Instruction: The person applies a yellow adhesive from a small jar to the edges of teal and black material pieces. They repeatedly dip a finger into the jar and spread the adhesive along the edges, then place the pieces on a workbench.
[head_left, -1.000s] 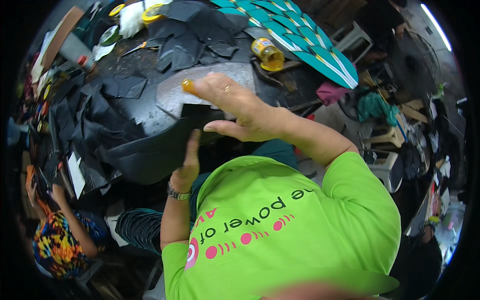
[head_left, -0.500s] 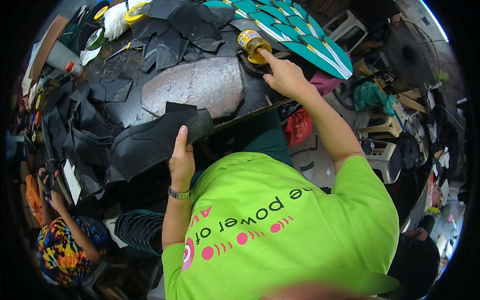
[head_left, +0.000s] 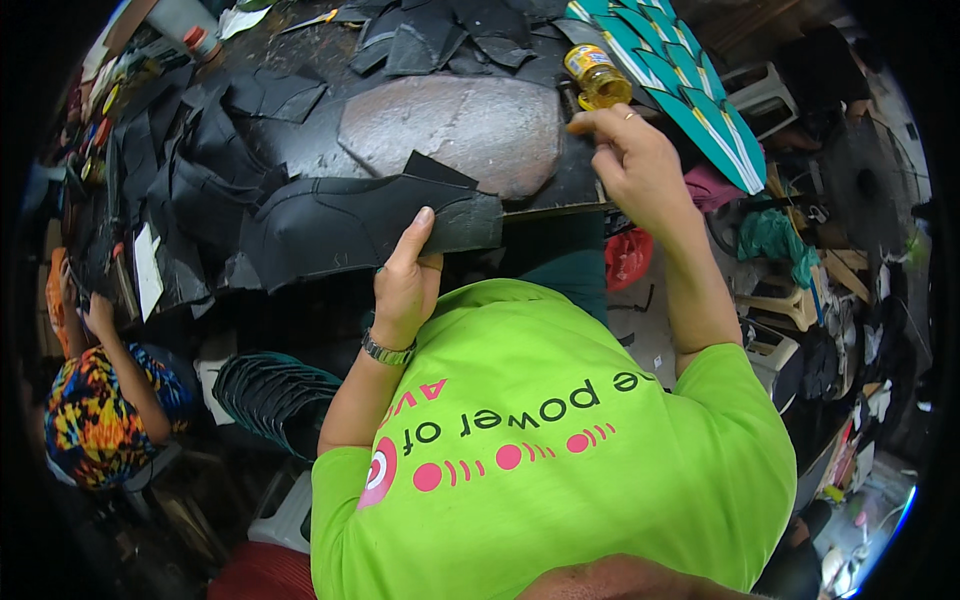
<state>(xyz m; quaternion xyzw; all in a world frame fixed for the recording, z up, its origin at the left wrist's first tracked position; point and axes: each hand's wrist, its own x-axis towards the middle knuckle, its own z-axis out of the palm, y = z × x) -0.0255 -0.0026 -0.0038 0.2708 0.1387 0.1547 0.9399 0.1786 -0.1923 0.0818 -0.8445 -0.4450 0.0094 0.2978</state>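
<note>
My left hand (head_left: 408, 275) grips the near right end of a black stitched shoe upper (head_left: 335, 225), its thumb on top and fingers underneath. The upper lies along the table's near edge, with a flap standing up near my thumb. My right hand (head_left: 640, 160) is just below the mouth of a tipped glass jar (head_left: 597, 78) with yellowish contents. Its index finger points left, apart from the thumb, and the other fingers are curled. Nothing shows between them. A worn, shiny slab (head_left: 455, 130) sits behind the upper.
Black cut pieces (head_left: 440, 35) lie at the back, and more black uppers (head_left: 205, 150) are heaped at left. Teal pieces with white strips (head_left: 690, 85) spread beyond the jar. A co-worker in a patterned shirt (head_left: 110, 410) is at far left. A plastic stool (head_left: 765, 95) stands at right.
My right index finger has come out of the jar's mouth, and that hand has drawn back slightly toward me. My left hand keeps hold of the upper. The whole view has shifted.
</note>
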